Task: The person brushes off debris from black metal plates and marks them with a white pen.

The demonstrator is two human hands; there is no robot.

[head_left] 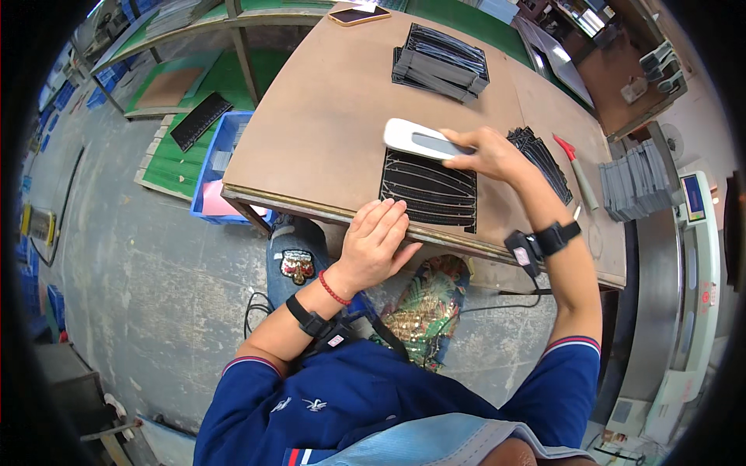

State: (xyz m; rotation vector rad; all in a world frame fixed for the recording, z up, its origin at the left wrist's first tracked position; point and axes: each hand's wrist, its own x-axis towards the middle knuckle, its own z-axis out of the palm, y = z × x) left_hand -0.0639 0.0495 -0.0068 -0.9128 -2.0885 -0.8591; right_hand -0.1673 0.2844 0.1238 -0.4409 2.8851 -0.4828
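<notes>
My right hand [491,154] grips a long white tool [406,136] with rounded ends and a grey inset along its top; its underside is hidden. The tool lies across the far edge of a flat black sheet [429,190] marked with curved pale lines. At the sheet's near left corner, my left hand [376,239] rests on the table's front edge, its fingers stretched out and holding nothing.
Behind the sheet sits a stack of similar black pieces [441,64]. More black pieces [542,159] and a red-tipped tool [575,167] lie to the right, by a grey stack [637,180]. A phone [359,15] lies at the far left. A blue crate [208,175] stands beside the table [311,116].
</notes>
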